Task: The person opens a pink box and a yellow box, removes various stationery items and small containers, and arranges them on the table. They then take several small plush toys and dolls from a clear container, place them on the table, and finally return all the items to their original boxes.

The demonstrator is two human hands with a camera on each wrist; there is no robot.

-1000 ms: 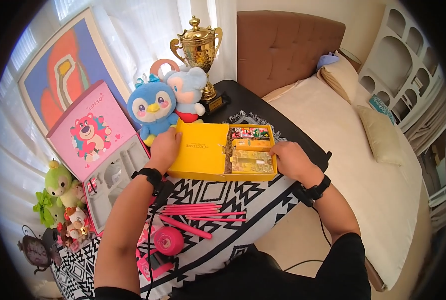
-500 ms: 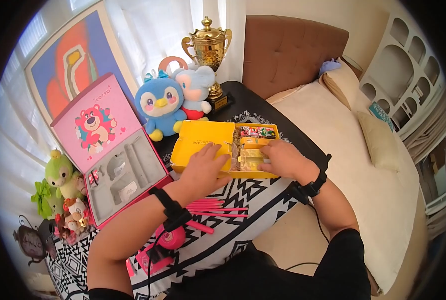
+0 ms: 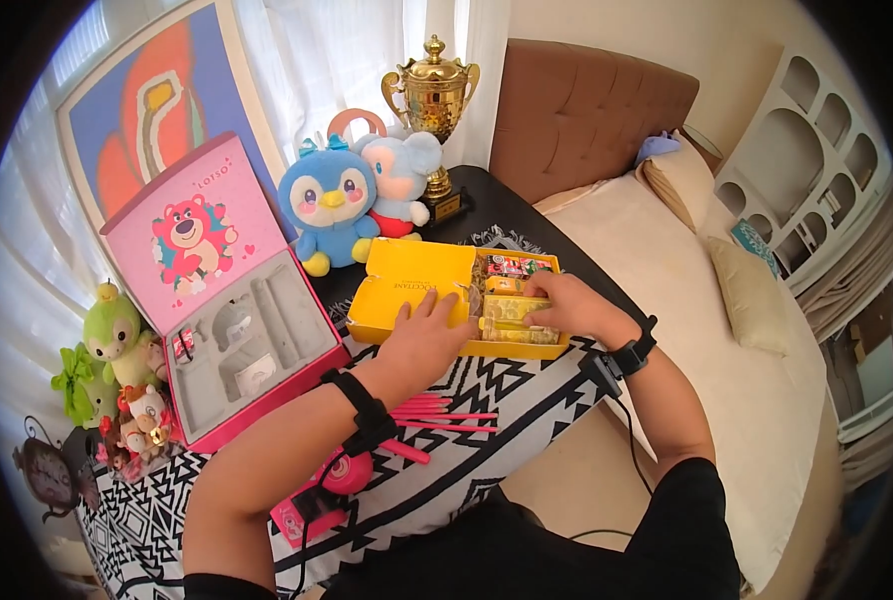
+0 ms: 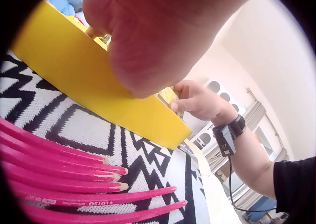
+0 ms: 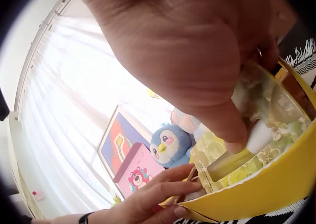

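A yellow box point(image 3: 415, 268) lies on the patterned cloth, its right part an open compartment with small packages inside. My left hand point(image 3: 422, 335) rests on the box's left part with fingers spread. In the right wrist view, the left fingers point(image 5: 170, 187) lie at the compartment's edge. My right hand point(image 3: 567, 303) reaches into the compartment and pinches a clear-windowed package with a yellow floral print point(image 5: 269, 103), the thumb on its near side. Behind it in the compartment lie a small orange box point(image 3: 505, 285) and red-and-black patterned packages point(image 3: 515, 266).
Pink pencils point(image 4: 89, 202) lie in front of the yellow box, near a round pink item point(image 3: 349, 474). An open pink case point(image 3: 292, 310) with a grey insert stands at left. Behind are a blue penguin plush point(image 3: 331, 210) and a gold trophy point(image 3: 434, 100). A bed point(image 3: 657, 260) is at right.
My left hand has left the box's left edge and moved right onto its left part. The right hand has gone from the right rim into the compartment and taken hold of the floral package.
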